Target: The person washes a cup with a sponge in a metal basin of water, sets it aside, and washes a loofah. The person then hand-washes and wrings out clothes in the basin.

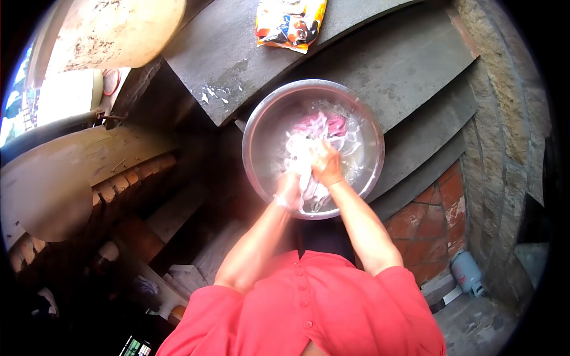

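A wide metal basin (256,155) stands in front of me, with suds and wet laundry in it. My left hand (289,188) is in the lower left part of the basin, its fingers closed on a white, soapy cloth (301,151). To its right, my right hand (326,162) grips the same white cloth, knuckles up. Some fingers of both hands are hidden by foam and fabric. A pink cloth (332,124) lies just beyond the hands, partly covered in suds.
Grey stone steps (380,77) rise behind and right of the basin. An orange and white packet (290,25) lies on the upper slab, near foam splashes (214,95). A stone wall (504,118) borders the right; a blue-grey gas cylinder (467,273) stands at lower right.
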`<action>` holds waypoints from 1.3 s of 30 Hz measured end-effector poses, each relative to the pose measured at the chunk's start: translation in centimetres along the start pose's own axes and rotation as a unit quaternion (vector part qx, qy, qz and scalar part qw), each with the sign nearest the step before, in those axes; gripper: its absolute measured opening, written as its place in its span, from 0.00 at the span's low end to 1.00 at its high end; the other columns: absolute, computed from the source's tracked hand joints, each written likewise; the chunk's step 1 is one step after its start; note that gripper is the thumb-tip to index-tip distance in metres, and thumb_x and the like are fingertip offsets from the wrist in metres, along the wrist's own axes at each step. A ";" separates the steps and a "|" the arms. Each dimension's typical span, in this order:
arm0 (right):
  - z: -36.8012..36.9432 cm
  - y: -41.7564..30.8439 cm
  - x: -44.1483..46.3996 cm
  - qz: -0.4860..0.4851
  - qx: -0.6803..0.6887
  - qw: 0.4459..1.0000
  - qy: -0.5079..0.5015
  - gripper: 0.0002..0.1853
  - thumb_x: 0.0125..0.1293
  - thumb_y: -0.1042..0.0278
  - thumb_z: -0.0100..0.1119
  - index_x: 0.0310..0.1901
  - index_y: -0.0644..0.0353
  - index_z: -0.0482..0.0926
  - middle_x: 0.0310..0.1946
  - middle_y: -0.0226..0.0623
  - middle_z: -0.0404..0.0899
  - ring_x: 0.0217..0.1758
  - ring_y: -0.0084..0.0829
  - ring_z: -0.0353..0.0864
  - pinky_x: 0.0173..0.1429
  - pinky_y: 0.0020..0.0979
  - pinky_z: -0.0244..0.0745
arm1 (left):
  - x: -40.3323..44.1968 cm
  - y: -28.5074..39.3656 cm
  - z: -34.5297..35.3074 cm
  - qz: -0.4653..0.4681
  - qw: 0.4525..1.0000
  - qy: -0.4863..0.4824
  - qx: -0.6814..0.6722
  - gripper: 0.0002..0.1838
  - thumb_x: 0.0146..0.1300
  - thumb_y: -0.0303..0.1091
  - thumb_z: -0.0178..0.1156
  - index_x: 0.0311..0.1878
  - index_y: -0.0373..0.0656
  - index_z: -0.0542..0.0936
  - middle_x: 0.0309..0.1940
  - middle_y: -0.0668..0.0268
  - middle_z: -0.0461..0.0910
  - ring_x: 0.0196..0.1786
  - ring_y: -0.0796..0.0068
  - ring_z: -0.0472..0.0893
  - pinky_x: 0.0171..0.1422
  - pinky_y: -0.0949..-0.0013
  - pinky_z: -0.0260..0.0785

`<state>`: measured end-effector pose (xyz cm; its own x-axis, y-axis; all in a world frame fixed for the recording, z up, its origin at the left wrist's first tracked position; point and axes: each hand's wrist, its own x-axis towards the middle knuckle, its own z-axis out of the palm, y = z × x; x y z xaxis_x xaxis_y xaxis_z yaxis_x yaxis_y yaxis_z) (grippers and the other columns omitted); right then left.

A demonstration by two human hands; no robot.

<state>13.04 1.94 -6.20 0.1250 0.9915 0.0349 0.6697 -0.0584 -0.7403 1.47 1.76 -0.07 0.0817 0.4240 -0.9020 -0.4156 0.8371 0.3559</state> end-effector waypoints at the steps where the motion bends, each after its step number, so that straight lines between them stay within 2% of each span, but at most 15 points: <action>1: -0.3 2.0 0.4 0.021 -0.032 0.999 -0.009 0.10 0.62 0.67 0.54 0.40 0.64 0.77 0.31 0.48 0.77 0.35 0.49 0.79 0.40 0.47 0.76 | -1.6 1.2 1.3 -0.004 1.000 -0.008 -0.025 0.14 0.64 0.30 0.56 0.50 0.34 0.78 0.44 0.61 0.81 0.48 0.71 0.80 0.52 0.67 0.74; 5: -1.8 3.8 1.6 0.160 -0.162 0.973 -0.044 0.13 0.65 0.64 0.54 0.46 0.62 0.76 0.30 0.46 0.78 0.32 0.45 0.80 0.38 0.42 0.76 | 1.2 2.0 -2.5 0.112 0.988 -0.094 -0.041 0.21 0.67 0.33 0.56 0.61 0.38 0.72 0.49 0.63 0.80 0.54 0.67 0.78 0.62 0.63 0.68; 8: -1.8 -1.3 0.9 0.228 0.271 0.935 0.013 0.13 0.67 0.66 0.55 0.48 0.64 0.76 0.35 0.39 0.81 0.36 0.29 0.80 0.41 0.34 0.76 | 0.5 3.4 -1.5 0.072 0.996 0.008 -0.056 0.21 0.70 0.35 0.50 0.65 0.46 0.66 0.50 0.60 0.79 0.52 0.66 0.79 0.58 0.63 0.71; 10: -2.6 -7.6 -0.5 0.178 0.358 0.914 -0.064 0.14 0.66 0.70 0.56 0.51 0.66 0.75 0.38 0.41 0.81 0.39 0.30 0.80 0.45 0.32 0.75 | 2.5 2.5 -1.9 0.059 0.987 -0.082 -0.123 0.23 0.71 0.33 0.45 0.69 0.50 0.60 0.52 0.55 0.77 0.49 0.64 0.81 0.53 0.63 0.76; 11: -2.6 -9.4 -1.0 0.123 0.327 0.935 -0.061 0.15 0.65 0.71 0.56 0.52 0.67 0.74 0.39 0.44 0.81 0.40 0.34 0.81 0.46 0.33 0.76 | 5.2 1.4 -4.2 0.071 0.958 -0.247 -0.130 0.21 0.71 0.36 0.46 0.65 0.43 0.63 0.52 0.54 0.76 0.45 0.67 0.82 0.45 0.67 0.78; 12: -2.6 -11.2 -1.5 0.068 0.294 0.952 -0.054 0.17 0.63 0.73 0.57 0.53 0.68 0.74 0.40 0.47 0.81 0.40 0.38 0.82 0.46 0.33 0.77 | 6.4 1.6 -4.1 -0.045 0.885 -0.365 -0.284 0.21 0.70 0.36 0.48 0.63 0.40 0.63 0.51 0.54 0.77 0.42 0.67 0.82 0.41 0.69 0.77; 15: 0.4 -7.4 -1.9 -0.070 0.062 0.994 -0.059 0.14 0.63 0.67 0.54 0.50 0.59 0.77 0.41 0.48 0.80 0.42 0.49 0.81 0.47 0.44 0.77 | 7.3 0.4 -3.5 -0.097 0.902 -0.258 -0.332 0.18 0.68 0.36 0.53 0.55 0.34 0.71 0.42 0.58 0.80 0.38 0.70 0.81 0.39 0.69 0.75; 17: -0.3 -5.3 2.5 0.027 0.137 0.990 0.015 0.09 0.65 0.63 0.54 0.40 0.57 0.78 0.32 0.47 0.80 0.32 0.49 0.81 0.36 0.46 0.75 | 2.0 1.2 -0.9 -0.015 0.997 -0.025 -0.066 0.15 0.68 0.33 0.51 0.54 0.38 0.76 0.40 0.61 0.80 0.40 0.71 0.80 0.43 0.67 0.75; 22: 0.0 1.3 4.2 0.064 -0.081 0.995 -0.005 0.10 0.65 0.63 0.54 0.32 0.60 0.74 0.25 0.49 0.77 0.30 0.47 0.80 0.33 0.43 0.74 | 0.7 3.3 -1.2 0.048 0.998 -0.029 -0.027 0.16 0.66 0.25 0.47 0.54 0.31 0.75 0.50 0.56 0.79 0.54 0.64 0.79 0.60 0.63 0.72; 25: -0.9 -1.2 3.5 0.227 0.216 0.950 0.009 0.08 0.68 0.68 0.51 0.35 0.63 0.76 0.27 0.44 0.79 0.30 0.36 0.81 0.36 0.42 0.74 | 0.0 4.6 -2.0 0.043 0.999 0.018 0.013 0.25 0.68 0.27 0.46 0.69 0.43 0.59 0.55 0.56 0.76 0.55 0.62 0.79 0.57 0.59 0.75; 27: -1.1 -5.8 1.4 0.183 0.414 0.891 -0.031 0.10 0.70 0.65 0.52 0.41 0.64 0.77 0.25 0.32 0.77 0.28 0.18 0.72 0.33 0.24 0.69 | 0.9 4.5 -1.6 0.063 0.990 -0.095 -0.086 0.31 0.66 0.25 0.49 0.72 0.50 0.54 0.54 0.56 0.76 0.55 0.61 0.78 0.59 0.57 0.73; 29: -3.4 -10.5 0.1 0.132 0.324 0.933 -0.089 0.11 0.69 0.66 0.52 0.45 0.64 0.76 0.29 0.41 0.80 0.28 0.28 0.79 0.34 0.29 0.73 | 4.8 2.5 -4.2 0.057 0.940 -0.267 -0.207 0.36 0.64 0.23 0.52 0.73 0.53 0.51 0.49 0.57 0.77 0.52 0.61 0.79 0.59 0.58 0.74; 34: -1.1 -7.6 1.0 -0.043 0.028 0.998 -0.030 0.15 0.63 0.66 0.55 0.49 0.65 0.75 0.37 0.53 0.78 0.27 0.49 0.81 0.30 0.43 0.76 | 5.5 1.6 -2.9 0.050 0.973 -0.137 -0.180 0.17 0.67 0.28 0.48 0.56 0.35 0.75 0.44 0.59 0.80 0.46 0.65 0.81 0.52 0.64 0.75; 36: 1.2 -2.5 2.1 0.086 -0.017 0.995 -0.049 0.10 0.65 0.61 0.53 0.36 0.60 0.74 0.25 0.51 0.79 0.27 0.54 0.80 0.32 0.50 0.75 | 3.1 2.6 -2.1 0.039 0.992 -0.092 -0.081 0.17 0.66 0.30 0.50 0.55 0.34 0.76 0.46 0.59 0.81 0.49 0.65 0.80 0.55 0.65 0.73; 39: 0.8 2.6 3.7 0.114 -0.132 0.978 -0.112 0.14 0.68 0.54 0.49 0.36 0.58 0.74 0.27 0.55 0.80 0.32 0.57 0.80 0.36 0.54 0.74 | 0.3 2.4 -0.9 0.061 0.997 -0.039 -0.004 0.16 0.66 0.31 0.50 0.53 0.34 0.77 0.48 0.61 0.81 0.52 0.66 0.79 0.59 0.62 0.71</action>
<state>14.63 5.51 -8.51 0.1486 0.9483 -0.2805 0.8123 -0.2788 -0.5123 -0.35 3.56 0.27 0.0996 0.5487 -0.8301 -0.4344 0.7745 0.4599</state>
